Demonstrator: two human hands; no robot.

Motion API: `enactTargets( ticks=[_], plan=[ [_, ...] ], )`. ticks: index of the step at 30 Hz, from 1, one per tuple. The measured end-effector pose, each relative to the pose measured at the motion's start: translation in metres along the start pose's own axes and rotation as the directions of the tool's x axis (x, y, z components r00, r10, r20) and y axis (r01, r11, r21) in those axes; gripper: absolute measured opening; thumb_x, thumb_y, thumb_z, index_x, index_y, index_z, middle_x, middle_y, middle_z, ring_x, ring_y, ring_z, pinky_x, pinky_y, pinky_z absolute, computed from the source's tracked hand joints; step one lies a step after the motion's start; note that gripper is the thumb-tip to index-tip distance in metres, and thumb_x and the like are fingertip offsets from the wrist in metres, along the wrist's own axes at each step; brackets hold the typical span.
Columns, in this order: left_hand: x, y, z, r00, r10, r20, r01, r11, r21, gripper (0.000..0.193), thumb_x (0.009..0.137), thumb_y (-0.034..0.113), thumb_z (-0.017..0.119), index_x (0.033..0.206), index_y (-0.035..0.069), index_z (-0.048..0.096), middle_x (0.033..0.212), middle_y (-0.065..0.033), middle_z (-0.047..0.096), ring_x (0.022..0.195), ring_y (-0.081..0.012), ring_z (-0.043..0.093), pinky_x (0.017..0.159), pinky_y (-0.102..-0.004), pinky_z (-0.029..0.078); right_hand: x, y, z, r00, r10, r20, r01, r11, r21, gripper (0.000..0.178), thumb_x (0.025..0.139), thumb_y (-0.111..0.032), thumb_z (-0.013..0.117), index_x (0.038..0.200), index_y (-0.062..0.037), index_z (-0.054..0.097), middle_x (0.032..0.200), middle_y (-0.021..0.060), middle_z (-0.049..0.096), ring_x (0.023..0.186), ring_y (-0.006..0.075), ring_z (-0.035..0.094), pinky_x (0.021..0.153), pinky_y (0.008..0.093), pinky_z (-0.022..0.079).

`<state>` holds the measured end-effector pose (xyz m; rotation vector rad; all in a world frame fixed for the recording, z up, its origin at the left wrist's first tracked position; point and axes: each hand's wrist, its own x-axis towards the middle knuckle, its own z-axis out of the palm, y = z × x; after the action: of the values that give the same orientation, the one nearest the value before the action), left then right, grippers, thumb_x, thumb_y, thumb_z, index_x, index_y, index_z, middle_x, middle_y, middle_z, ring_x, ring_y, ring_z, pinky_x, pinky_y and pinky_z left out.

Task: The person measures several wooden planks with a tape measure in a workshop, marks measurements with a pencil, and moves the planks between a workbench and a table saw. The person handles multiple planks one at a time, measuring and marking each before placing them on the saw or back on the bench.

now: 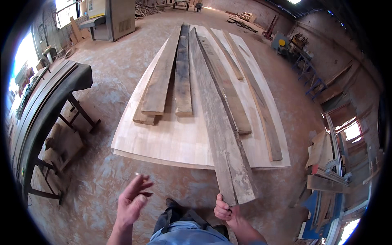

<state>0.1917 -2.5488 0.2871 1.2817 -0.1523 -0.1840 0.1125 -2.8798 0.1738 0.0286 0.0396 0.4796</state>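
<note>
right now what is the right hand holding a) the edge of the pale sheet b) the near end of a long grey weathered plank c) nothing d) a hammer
b: the right hand has its grip closed on the near end of the long grey plank, which runs away over the pale sheet, while the left hand is open and empty.

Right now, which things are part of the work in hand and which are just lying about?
In hand:
- long grey plank, near end gripped by the right hand
- left hand, open, holding nothing
- pale sheet the plank rests on
- other planks lying on that sheet

Lying about:
- dark workbench at left
- machine at the back
- blue frame at right
</note>
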Motion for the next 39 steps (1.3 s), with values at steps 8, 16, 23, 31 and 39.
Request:
enactTargets(
  ticks=[8, 16, 23, 31, 39],
  plan=[
    [-0.013, 0.081, 0.102, 0.509, 0.325, 0.797, -0.267, 0.94, -0.213, 0.098, 0.079, 0.063, 0.062, 0.143, -0.004, 0.032, 0.132, -0.0306, 0.047, 0.122, -0.0427, 0.049, 0.102, -0.0497, 0.036, -0.118, 0.022, -0.024, 0.992, 0.023, 0.125, -0.039, 0.991, 0.125, 0.049, 0.095, -0.039, 0.046, 0.121, 0.0022, 0.053, 0.071, 0.0066, 0.057, 0.043, 0.0105, 0.041, 0.039, 0.0233, 0.034],
    [-0.053, 0.066, 0.176, 0.246, 0.512, 0.823, -0.025, 0.852, -0.523, 0.093, 0.085, 0.055, 0.061, 0.142, -0.01, 0.028, 0.141, -0.0361, 0.033, 0.128, -0.0522, 0.038, 0.103, -0.0551, 0.035, -0.269, 0.073, -0.055, 0.974, -0.222, -0.042, 0.219, 0.973, -0.068, 0.056, 0.093, -0.043, 0.048, 0.126, 0.0018, 0.049, 0.081, 0.0078, 0.059, 0.054, 0.0138, 0.047, 0.05, 0.0257, 0.041],
    [-0.072, 0.065, 0.214, 0.187, 0.487, 0.853, 0.049, 0.863, -0.503, 0.081, 0.087, 0.051, 0.06, 0.138, -0.007, 0.037, 0.139, -0.0366, 0.036, 0.127, -0.0536, 0.038, 0.103, -0.0561, 0.035, -0.338, 0.131, -0.051, 0.847, -0.478, -0.234, 0.484, 0.874, -0.035, 0.056, 0.093, -0.044, 0.047, 0.126, 0.0011, 0.05, 0.087, 0.0092, 0.06, 0.062, 0.017, 0.049, 0.055, 0.0289, 0.043],
    [0.016, -0.025, 0.214, 0.895, -0.127, 0.428, 0.24, 0.946, -0.22, 0.047, 0.099, 0.032, 0.045, 0.129, -0.003, 0.051, 0.112, -0.0276, 0.062, 0.107, -0.0349, 0.06, 0.092, -0.0433, 0.047, -0.356, 0.166, -0.041, 0.631, -0.662, -0.405, 0.705, 0.707, -0.056, 0.056, 0.094, -0.045, 0.045, 0.126, 0.0002, 0.051, 0.094, 0.0107, 0.061, 0.071, 0.0206, 0.053, 0.061, 0.0325, 0.045],
    [0.176, -0.236, 0.182, 0.834, -0.494, 0.245, 0.545, 0.806, -0.23, 0.069, 0.091, 0.055, 0.051, 0.135, 0.002, 0.044, 0.121, -0.0173, 0.058, 0.109, -0.0318, 0.057, 0.094, -0.0453, 0.047, -0.356, 0.158, -0.034, 0.56, -0.667, -0.492, 0.733, 0.676, -0.082, 0.056, 0.095, -0.046, 0.044, 0.126, -0.0006, 0.051, 0.101, 0.0123, 0.062, 0.08, 0.0242, 0.056, 0.067, 0.0361, 0.048]
  ],
)
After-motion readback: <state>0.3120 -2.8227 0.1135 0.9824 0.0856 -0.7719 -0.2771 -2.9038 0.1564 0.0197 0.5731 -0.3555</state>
